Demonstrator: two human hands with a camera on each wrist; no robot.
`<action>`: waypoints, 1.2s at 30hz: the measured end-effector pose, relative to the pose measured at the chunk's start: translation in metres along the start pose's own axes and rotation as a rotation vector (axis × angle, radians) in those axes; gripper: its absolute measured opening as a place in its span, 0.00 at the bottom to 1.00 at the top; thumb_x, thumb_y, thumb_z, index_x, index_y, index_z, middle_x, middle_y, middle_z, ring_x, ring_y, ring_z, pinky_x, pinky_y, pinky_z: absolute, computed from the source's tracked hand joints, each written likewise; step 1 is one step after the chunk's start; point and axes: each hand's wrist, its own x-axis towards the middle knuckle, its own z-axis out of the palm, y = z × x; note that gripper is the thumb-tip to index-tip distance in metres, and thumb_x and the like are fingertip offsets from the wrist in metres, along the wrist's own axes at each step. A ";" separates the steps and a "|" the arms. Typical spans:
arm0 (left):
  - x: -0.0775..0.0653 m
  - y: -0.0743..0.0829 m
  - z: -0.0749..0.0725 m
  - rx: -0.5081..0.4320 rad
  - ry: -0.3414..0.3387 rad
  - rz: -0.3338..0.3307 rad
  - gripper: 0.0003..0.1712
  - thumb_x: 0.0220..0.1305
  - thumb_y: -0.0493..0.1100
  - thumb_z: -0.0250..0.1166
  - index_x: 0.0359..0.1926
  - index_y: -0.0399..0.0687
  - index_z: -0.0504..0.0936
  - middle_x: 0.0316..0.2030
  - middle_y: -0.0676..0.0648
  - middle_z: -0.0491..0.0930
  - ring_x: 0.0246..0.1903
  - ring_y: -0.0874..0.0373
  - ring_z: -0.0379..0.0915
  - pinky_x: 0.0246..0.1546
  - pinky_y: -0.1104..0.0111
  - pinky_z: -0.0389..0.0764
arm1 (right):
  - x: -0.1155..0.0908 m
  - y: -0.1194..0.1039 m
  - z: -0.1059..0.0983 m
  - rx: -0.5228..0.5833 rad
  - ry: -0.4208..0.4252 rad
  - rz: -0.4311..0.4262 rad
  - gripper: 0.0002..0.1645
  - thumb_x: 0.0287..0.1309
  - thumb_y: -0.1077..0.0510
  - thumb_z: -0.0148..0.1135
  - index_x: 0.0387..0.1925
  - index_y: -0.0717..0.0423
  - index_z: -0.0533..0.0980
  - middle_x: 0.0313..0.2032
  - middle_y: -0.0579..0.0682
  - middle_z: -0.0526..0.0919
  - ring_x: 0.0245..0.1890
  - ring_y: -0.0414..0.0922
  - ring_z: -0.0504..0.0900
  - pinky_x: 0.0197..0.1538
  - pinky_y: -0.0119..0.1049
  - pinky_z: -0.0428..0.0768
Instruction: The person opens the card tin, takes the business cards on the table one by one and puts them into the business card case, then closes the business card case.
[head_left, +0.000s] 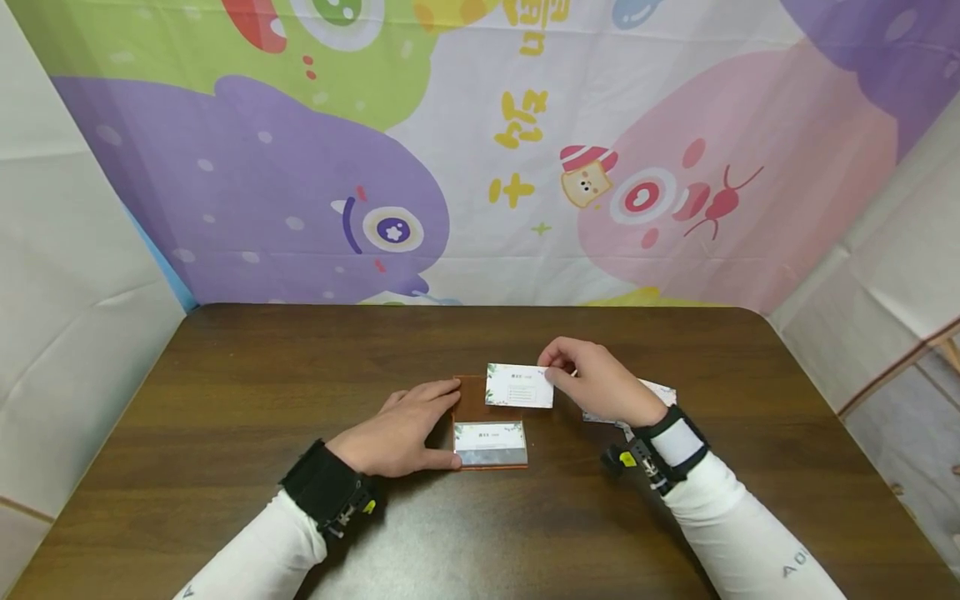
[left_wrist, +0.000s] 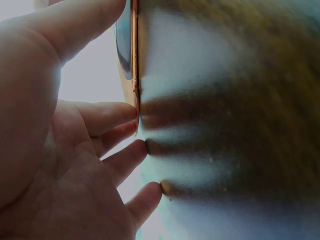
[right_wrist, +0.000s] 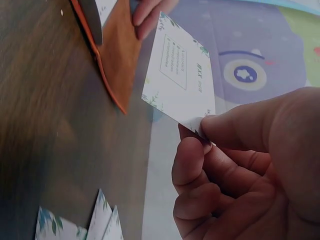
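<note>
A brown card holder (head_left: 469,406) lies unfolded on the table. In its near half a white business card (head_left: 487,435) sits in a clear pocket. My left hand (head_left: 401,429) rests at the holder's left side, thumb on the near corner and index finger at the far half. In the left wrist view its other fingertips touch the tabletop. My right hand (head_left: 603,383) pinches a second business card (right_wrist: 180,75) by one corner between thumb and fingers. That card is printed with green leaves and small text, and it hangs tilted above the holder's far half.
More white cards with leaf prints (right_wrist: 60,225) lie on the table to the right, partly hidden under my right hand and wrist. The dark wooden table (head_left: 300,358) ends at a cartoon-printed curtain (head_left: 517,242). Pale fabric (head_left: 82,267) hangs on the left side.
</note>
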 end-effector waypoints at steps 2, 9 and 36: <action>0.000 0.000 0.000 0.001 0.001 -0.001 0.53 0.62 0.67 0.64 0.76 0.39 0.60 0.76 0.44 0.51 0.74 0.48 0.45 0.67 0.46 0.53 | 0.002 -0.001 0.003 0.001 -0.007 -0.002 0.03 0.69 0.58 0.58 0.42 0.49 0.77 0.33 0.44 0.79 0.34 0.43 0.75 0.37 0.38 0.75; 0.001 0.000 0.000 0.001 0.012 -0.003 0.53 0.61 0.67 0.65 0.76 0.39 0.60 0.76 0.44 0.51 0.74 0.47 0.45 0.67 0.46 0.54 | 0.006 -0.007 0.013 -0.029 -0.015 -0.011 0.03 0.69 0.57 0.57 0.41 0.48 0.77 0.31 0.42 0.79 0.32 0.42 0.76 0.36 0.37 0.76; 0.000 0.002 -0.002 -0.011 0.005 -0.008 0.52 0.61 0.65 0.66 0.74 0.38 0.62 0.76 0.43 0.52 0.74 0.48 0.46 0.66 0.46 0.55 | 0.010 -0.014 0.039 -0.015 -0.102 -0.012 0.04 0.69 0.58 0.56 0.41 0.48 0.77 0.31 0.42 0.79 0.30 0.41 0.76 0.35 0.37 0.76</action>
